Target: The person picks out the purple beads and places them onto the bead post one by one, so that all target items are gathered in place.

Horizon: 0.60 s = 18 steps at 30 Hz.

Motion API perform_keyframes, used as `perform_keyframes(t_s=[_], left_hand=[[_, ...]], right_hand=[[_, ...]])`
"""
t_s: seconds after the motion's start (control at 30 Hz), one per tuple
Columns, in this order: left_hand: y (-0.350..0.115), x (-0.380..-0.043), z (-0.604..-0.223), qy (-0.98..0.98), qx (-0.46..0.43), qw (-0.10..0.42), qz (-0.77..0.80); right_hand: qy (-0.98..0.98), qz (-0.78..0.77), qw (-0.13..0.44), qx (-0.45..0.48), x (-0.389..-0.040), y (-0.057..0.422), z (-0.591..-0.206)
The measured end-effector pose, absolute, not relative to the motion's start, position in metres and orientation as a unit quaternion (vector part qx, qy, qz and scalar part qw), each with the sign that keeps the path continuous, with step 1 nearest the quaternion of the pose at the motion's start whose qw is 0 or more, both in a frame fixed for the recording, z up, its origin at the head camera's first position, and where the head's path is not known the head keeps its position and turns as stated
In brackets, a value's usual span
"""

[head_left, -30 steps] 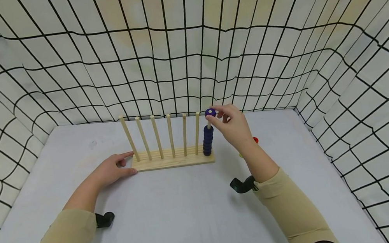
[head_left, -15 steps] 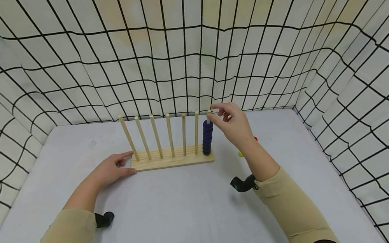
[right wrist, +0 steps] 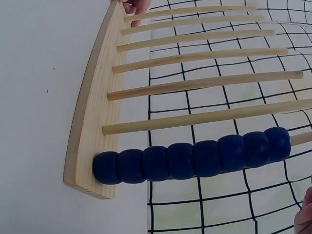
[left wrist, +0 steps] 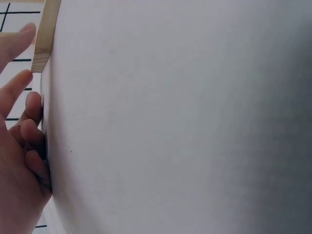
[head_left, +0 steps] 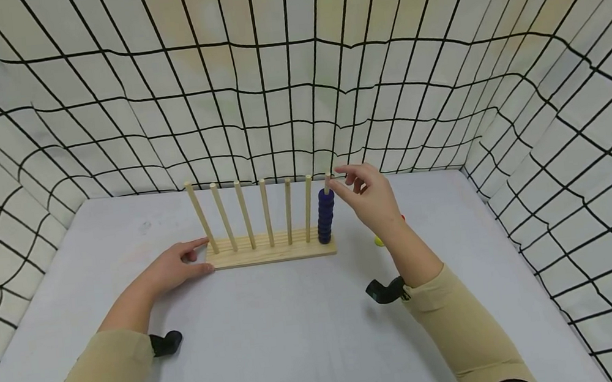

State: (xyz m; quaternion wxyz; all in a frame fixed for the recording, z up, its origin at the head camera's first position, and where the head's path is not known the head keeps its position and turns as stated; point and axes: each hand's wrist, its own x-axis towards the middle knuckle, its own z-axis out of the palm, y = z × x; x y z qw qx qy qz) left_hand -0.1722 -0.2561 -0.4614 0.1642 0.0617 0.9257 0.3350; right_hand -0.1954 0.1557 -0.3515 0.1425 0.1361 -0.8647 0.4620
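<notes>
A wooden peg rack (head_left: 270, 256) with a row of upright pegs stands on the table. Dark blue beads (head_left: 326, 216), several of them, are stacked on its rightmost peg, leaving only the tip bare; the right wrist view shows the beads (right wrist: 180, 161) close up. At the rack's left end, my left hand (head_left: 175, 268) holds the base between thumb and index finger. Its other fingers are curled in against the table in the left wrist view. My right hand (head_left: 367, 197) is beside the top of the beaded peg, thumb and index finger apart, with nothing seen between them.
Behind my right forearm, a yellow piece (head_left: 380, 241) and a red piece (head_left: 403, 218) lie partly hidden on the white table (head_left: 275, 335). Black netting (head_left: 274, 89) over pale walls rises behind the table and at both sides.
My right hand has let a blue bead drop onto the stack on the rightmost peg, then drawn slightly to the right. My left hand keeps its place on the rack.
</notes>
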Motion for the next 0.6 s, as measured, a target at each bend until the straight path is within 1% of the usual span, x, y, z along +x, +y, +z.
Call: perform_keyframes(t_s=[0.23, 0.6], left_hand=[[-0.264, -0.166, -0.462, 0.924, 0.068, 0.146, 0.346], [-0.269, -0.155, -0.452, 0.924, 0.049, 0.144, 0.351]], right_hand=[[-0.871, 0.455, 0.131, 0.134, -0.192, 0.161, -0.354], [-0.887, 0.43, 0.104, 0.131, -0.186, 0.176, -0.361]])
